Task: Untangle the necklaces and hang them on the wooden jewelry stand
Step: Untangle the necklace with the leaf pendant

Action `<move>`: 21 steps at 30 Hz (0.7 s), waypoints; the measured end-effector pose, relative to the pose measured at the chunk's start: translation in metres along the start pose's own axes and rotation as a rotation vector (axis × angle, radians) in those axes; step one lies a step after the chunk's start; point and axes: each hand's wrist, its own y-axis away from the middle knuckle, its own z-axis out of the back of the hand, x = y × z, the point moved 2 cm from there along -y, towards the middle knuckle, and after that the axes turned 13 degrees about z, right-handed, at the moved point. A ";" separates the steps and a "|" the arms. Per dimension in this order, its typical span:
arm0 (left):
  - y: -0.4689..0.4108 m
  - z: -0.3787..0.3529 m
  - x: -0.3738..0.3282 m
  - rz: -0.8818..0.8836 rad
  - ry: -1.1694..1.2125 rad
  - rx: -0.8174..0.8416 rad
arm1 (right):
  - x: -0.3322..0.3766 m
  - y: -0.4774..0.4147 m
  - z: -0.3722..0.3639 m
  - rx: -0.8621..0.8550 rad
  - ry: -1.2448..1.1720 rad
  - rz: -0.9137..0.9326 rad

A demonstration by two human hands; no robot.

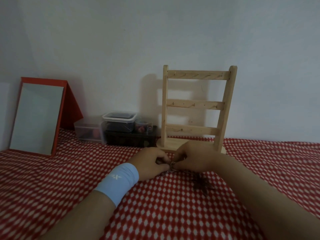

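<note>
A pale wooden jewelry stand [197, 104] with three peg bars stands upright against the wall, its pegs bare. Just in front of its base, my left hand [152, 161] and my right hand [194, 160] meet over the red-and-white cloth. Both pinch a small tangled knot of thin chain, the necklaces [171, 165], between their fingertips. A dark clump of more chain [202, 185] lies on the cloth under my right wrist. My left wrist wears a light blue band.
A red-framed mirror [38, 116] leans at the far left. Clear plastic boxes [119, 122] stacked on a dark box sit against the wall, left of the stand. The patterned cloth [69, 170] covers the whole surface.
</note>
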 end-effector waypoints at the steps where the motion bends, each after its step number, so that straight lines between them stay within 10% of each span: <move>1: 0.000 -0.001 0.001 0.005 0.016 -0.011 | -0.002 -0.001 -0.001 -0.030 -0.025 -0.005; 21: -0.007 -0.003 -0.007 0.343 1.045 0.177 | -0.008 -0.001 0.000 -0.305 -0.498 -0.003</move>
